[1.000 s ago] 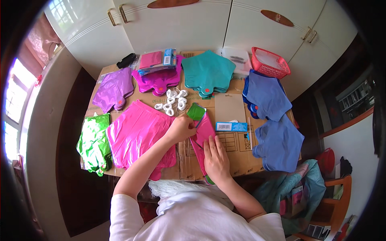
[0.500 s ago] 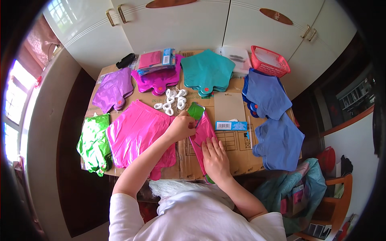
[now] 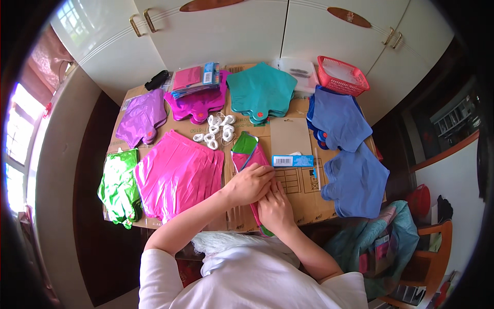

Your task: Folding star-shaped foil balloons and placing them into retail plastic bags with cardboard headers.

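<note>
A flat foil balloon stack, folded into a narrow pink and green strip, lies on the cardboard in front of me. Its green end points away and another bit of green shows at the near end. My left hand is closed over the middle of the strip, its fingers bent and partly hidden. Just below it, touching it, my right hand lies flat on the strip with fingers stretched. Left of my hands is a fanned stack of pink foil balloons. Small white ribbon coils sit beyond.
A brown card with a blue label lies right of the strip. Around it are blue balloons, teal balloons, purple balloons and green balloons. A red basket stands at the far right; white cabinets back the table.
My left hand has moved from the strip's far part toward me and rightward, up against my right hand. The right hand stays nearly in place. The pink stack's near edge looks more spread.
</note>
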`<state>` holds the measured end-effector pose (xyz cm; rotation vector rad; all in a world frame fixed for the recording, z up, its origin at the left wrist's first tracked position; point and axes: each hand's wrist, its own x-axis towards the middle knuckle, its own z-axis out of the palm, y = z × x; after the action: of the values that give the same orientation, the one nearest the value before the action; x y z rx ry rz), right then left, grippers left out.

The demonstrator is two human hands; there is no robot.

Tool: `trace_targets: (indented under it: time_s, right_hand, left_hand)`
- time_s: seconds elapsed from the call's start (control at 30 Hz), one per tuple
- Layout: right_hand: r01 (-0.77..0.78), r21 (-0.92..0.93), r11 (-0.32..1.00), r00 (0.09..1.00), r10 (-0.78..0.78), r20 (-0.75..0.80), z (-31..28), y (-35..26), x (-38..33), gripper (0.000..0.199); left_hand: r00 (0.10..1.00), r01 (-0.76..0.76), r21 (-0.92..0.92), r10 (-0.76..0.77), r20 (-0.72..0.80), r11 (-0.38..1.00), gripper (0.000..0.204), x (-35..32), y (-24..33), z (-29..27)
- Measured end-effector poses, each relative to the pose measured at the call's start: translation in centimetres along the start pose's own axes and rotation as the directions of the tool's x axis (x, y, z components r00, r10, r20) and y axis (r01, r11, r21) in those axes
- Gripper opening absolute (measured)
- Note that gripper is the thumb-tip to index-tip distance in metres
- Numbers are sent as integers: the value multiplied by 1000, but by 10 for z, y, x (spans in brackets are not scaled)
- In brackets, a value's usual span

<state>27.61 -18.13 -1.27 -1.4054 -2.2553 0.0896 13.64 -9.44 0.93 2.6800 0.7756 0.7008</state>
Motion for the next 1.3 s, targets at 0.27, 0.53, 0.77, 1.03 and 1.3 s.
trace_targets:
  time_s: [0.27,0.53,0.77,1.03,1.3]
  right_hand:
    - [-6,5,1000,1000,6,19,-7,-3,5,42]
    - [-13,-6,1000,999,13,49,-11,-3,2,45]
    - [-57,26,998,994,54,100,-33,-7,-32,43]
    - [-69,279,958,988,27,151,-82,28,-40,25]
    - [275,101,956,960,-266,-91,-37,79,62,20]
  left_hand:
    - [969,164,272,-207,135,948,62,-5,-16,-6]
    - [960,196,382,-256,112,903,70,0,-29,-3]
    - [954,221,416,-283,95,882,78,1,-29,-3]
    - [956,217,428,-280,88,877,80,-2,-30,-1]
    - [962,206,433,-263,76,878,80,0,-29,-1]
